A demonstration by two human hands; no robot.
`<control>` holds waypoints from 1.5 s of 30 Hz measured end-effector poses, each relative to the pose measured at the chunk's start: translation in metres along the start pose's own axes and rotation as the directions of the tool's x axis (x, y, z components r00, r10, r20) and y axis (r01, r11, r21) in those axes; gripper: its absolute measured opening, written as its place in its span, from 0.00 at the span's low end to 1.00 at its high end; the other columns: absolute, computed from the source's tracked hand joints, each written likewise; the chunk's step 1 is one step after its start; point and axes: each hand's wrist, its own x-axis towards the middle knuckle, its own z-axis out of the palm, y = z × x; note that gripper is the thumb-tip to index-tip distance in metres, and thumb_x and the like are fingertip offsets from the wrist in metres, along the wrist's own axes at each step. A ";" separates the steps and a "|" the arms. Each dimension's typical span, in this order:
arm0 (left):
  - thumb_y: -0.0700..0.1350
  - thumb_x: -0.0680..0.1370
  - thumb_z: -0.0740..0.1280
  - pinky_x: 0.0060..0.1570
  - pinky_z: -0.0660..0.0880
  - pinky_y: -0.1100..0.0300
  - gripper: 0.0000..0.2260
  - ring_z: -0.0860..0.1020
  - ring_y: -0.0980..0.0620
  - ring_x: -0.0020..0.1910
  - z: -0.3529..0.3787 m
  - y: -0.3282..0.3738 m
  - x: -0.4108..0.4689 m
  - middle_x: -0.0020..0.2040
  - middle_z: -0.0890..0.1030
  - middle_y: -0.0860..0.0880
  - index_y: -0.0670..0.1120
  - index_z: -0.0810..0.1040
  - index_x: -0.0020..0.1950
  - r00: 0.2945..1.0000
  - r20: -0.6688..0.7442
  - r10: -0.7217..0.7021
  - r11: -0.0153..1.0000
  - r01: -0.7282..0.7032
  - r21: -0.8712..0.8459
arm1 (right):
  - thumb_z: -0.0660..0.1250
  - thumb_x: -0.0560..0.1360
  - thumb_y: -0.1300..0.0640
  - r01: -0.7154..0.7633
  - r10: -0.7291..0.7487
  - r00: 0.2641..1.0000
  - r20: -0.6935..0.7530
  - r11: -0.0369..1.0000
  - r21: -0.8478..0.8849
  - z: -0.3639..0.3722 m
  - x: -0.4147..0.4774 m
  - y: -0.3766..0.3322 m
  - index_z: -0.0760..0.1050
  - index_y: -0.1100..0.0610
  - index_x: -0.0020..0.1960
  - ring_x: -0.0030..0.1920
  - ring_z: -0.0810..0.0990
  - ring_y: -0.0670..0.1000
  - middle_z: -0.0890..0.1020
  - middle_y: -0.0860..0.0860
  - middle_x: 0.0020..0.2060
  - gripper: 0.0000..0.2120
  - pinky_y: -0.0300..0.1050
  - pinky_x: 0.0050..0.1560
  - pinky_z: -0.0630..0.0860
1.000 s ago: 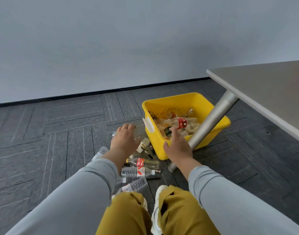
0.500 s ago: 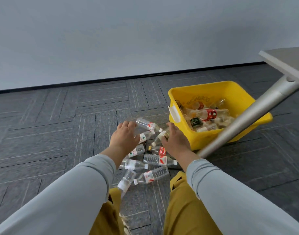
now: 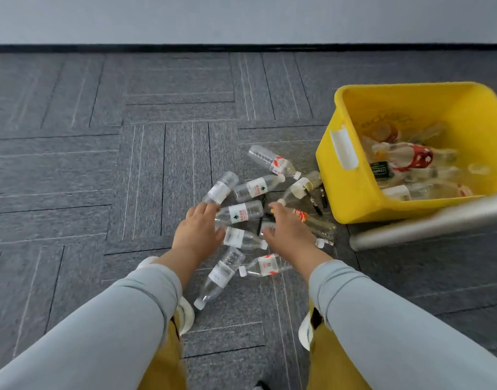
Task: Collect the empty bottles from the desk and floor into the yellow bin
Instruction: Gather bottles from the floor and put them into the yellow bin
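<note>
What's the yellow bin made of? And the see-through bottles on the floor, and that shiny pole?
The yellow bin looks like plastic: one bright colour, smooth, slightly glossy moulded walls. The bottles seem thin clear plastic; the carpet shows through them. The pole is probably metal, judging by its silvery sheen.

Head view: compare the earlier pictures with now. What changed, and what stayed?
The left hand and right hand have reached down from beside the yellow bin to the floor bottles; neither grips one yet. The bin, its contents and the bottle pile stayed put.
</note>
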 end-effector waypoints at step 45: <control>0.49 0.76 0.64 0.61 0.68 0.46 0.26 0.66 0.38 0.63 0.171 -0.064 0.071 0.66 0.64 0.40 0.42 0.59 0.70 0.909 0.325 -0.262 0.954 0.193 0.232 | 0.67 0.72 0.46 0.071 -0.038 0.982 0.187 0.982 -0.174 0.115 0.088 0.143 0.61 0.59 0.63 0.48 0.74 0.56 0.73 0.56 0.55 0.28 0.45 0.42 0.67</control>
